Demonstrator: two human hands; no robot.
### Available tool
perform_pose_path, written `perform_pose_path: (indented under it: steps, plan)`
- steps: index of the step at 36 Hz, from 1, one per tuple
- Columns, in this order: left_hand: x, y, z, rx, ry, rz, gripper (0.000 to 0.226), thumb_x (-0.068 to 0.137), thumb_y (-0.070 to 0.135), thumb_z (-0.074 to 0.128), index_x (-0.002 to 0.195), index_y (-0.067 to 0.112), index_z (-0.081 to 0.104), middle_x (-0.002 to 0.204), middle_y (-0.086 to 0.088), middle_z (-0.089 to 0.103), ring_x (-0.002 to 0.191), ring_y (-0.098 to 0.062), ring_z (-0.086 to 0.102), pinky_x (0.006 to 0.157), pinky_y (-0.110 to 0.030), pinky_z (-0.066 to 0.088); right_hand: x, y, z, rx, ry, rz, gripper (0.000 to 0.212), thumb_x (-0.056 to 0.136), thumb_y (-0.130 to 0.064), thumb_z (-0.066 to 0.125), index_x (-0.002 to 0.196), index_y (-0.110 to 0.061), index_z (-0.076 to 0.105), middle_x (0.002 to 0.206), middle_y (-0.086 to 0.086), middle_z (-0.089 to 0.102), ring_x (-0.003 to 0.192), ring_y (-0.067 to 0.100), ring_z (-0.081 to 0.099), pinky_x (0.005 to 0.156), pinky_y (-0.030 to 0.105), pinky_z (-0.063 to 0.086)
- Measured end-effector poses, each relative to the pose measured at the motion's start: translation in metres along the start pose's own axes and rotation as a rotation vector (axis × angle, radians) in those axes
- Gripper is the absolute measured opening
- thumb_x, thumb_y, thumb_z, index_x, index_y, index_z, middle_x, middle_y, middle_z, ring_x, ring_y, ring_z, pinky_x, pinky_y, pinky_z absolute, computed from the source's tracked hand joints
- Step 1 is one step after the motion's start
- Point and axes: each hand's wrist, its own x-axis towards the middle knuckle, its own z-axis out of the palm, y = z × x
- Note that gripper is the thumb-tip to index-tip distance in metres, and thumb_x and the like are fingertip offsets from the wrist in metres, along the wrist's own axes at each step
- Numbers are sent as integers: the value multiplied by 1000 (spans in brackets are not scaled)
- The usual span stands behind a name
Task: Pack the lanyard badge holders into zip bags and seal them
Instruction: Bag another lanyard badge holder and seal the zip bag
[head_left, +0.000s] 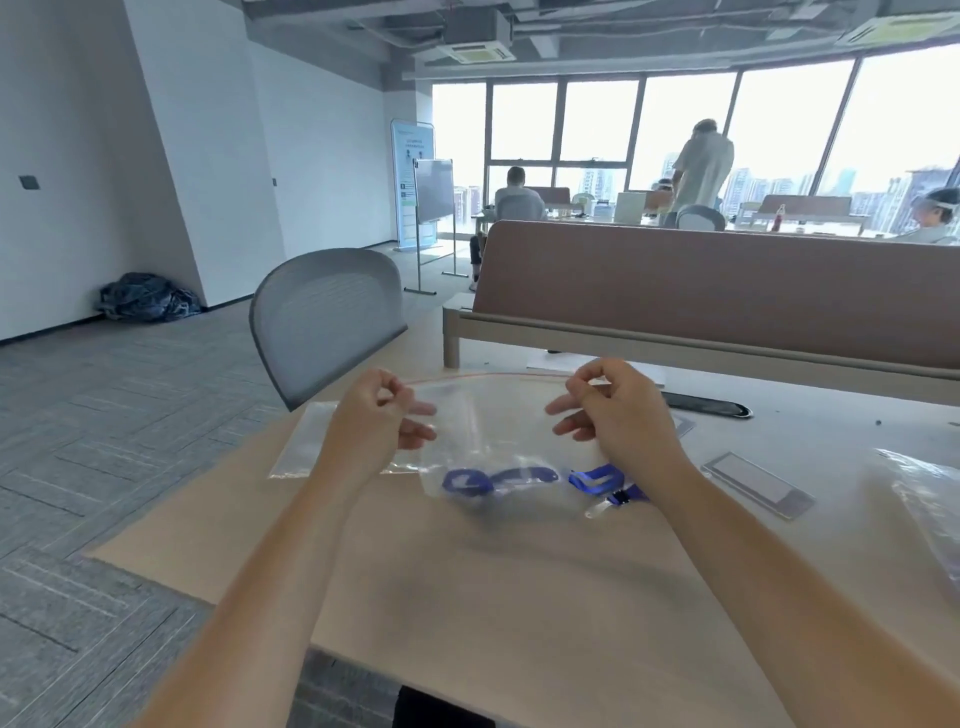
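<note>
A clear zip bag (493, 421) hangs above the table between both hands, its red-lined top edge stretched across. My left hand (376, 421) pinches the bag's top left corner and my right hand (615, 408) pinches the top right corner. A blue lanyard (493, 480) lies bunched in the bottom of the bag. Another blue lanyard (597, 478) with a black clip lies on the table under my right wrist.
An empty zip bag (298, 441) lies flat at the table's left edge. A badge holder (756, 483) lies to the right, with more clear bags (924, 499) at the far right. A grey chair (324, 317) stands left; a brown divider (727, 291) runs behind.
</note>
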Motion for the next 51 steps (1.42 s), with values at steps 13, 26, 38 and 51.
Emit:
perform_pose_path:
  steps: [13, 26, 38, 51]
  plan:
    - [13, 123, 66, 97, 34, 437, 10, 101, 24, 52, 96, 15, 52, 80, 9, 76, 49, -17, 60, 49, -23, 49, 12, -62, -90, -25, 346, -213, 9, 99, -19, 57, 94, -11, 58, 76, -7, 77, 44, 20, 47, 46, 26, 45]
    - [-65, 157, 210, -69, -317, 431, 9, 102, 18, 49, 94, 14, 49, 77, 2, 77, 48, -23, 60, 55, -39, 47, -81, -60, -253, -262, 601, -139, 16, 99, -28, 57, 99, -13, 62, 77, -11, 77, 47, 17, 57, 51, 27, 46]
    - [-133, 178, 376, -214, -575, 396, 12, 101, 14, 47, 101, 2, 49, 75, -5, 76, 50, -26, 63, 51, -31, 47, -144, -24, -402, -305, 843, -53, 11, 97, -23, 60, 88, -16, 60, 72, -2, 76, 45, 18, 57, 54, 32, 41]
    - [-86, 166, 545, -142, -487, 307, 8, 97, 11, 45, 90, 12, 49, 69, -8, 73, 47, -21, 66, 49, -32, 56, -37, 61, -501, -330, 931, 116, 8, 99, -23, 60, 94, -16, 60, 70, 1, 74, 41, 10, 58, 52, 32, 51]
